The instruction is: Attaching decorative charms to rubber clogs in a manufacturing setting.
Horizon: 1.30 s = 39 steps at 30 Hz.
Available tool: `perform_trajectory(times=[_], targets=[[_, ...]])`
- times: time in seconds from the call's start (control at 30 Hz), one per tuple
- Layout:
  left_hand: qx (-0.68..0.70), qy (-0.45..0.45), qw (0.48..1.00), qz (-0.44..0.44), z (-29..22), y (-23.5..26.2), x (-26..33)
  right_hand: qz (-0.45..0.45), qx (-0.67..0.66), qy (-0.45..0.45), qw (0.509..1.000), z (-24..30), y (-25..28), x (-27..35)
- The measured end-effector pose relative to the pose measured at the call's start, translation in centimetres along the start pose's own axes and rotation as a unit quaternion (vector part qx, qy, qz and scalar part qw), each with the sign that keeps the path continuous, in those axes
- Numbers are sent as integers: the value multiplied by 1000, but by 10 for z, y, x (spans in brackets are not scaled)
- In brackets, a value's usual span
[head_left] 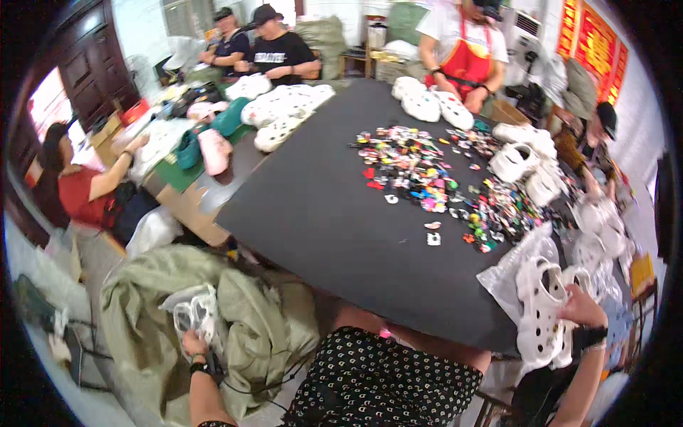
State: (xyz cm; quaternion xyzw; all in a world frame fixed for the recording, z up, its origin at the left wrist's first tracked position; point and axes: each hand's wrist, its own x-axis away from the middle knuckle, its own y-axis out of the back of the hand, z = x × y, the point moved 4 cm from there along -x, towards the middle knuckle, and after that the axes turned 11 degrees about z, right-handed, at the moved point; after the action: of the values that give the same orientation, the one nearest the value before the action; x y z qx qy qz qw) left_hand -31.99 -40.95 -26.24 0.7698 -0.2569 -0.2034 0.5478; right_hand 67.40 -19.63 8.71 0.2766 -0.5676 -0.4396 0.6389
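Observation:
At the lower left, my left hand (pixel 193 344) is closed at the edge of a clear plastic bag with white clogs (pixel 200 313) inside. That bag lies in the mouth of a large olive-green woven sack (pixel 135 302). On the right, my right hand (pixel 582 310) grips a pair of white clogs (pixel 538 320) with round holes at the corner of the dark table; the second clog is partly hidden behind the first. Beside them lies a crumpled clear plastic bag (pixel 509 277).
A pile of small colourful shoe charms (pixel 405 164) covers part of the dark table (pixel 306 206). More white clogs (pixel 514 162) stand at the right and far edges. Several people work around the tables, one in a red apron (pixel 474 57). Bagged clogs (pixel 601 220) hang over the right edge.

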Motion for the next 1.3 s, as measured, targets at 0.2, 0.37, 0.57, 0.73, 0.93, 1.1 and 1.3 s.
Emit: perform_trajectory(times=[0.2,0.37,0.57,0.73,0.93,1.1,1.3], targets=[[59,15,978,-199,-23,95,20,-30,-4,30,999,24,-11,-11],[172,-37,947,-271,-84,184,48,-76,-11,9,997,32,-16,-2],[229,-112,935,-247,-142,235,45,-75,62,31,995,22,-30,-5],[457,-167,857,-168,-203,243,46,-107,96,67,987,43,-28,6],[412,-213,879,-109,-222,261,37,-86,99,143,981,137,-4,21],[429,-218,863,-154,-269,273,70,-74,145,272,948,235,11,22],[444,-171,877,-65,-258,279,74,-89,177,440,876,347,7,-17]])
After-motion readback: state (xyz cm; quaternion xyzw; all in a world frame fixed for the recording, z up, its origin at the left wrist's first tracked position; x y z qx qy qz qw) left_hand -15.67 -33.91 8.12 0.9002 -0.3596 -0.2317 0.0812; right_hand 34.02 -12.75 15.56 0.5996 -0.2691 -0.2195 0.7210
